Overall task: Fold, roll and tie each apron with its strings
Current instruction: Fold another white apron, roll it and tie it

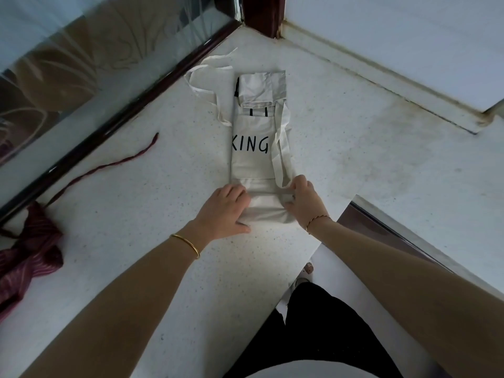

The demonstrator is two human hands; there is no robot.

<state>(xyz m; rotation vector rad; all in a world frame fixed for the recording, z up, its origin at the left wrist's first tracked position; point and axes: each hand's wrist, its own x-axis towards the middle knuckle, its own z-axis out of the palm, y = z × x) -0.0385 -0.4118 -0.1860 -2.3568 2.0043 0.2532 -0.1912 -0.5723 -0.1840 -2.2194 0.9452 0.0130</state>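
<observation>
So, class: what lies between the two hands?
The rolled end of the cream apron sits between left hand and right hand, in the head view.

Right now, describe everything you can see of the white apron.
The white apron is off-white cloth, folded into a long narrow strip lying flat on the speckled counter, black letters KING facing up. Its near end is rolled up; the left hand and right hand grip that roll at either side. Loose strings trail off the far left corner, another runs down its right edge.
</observation>
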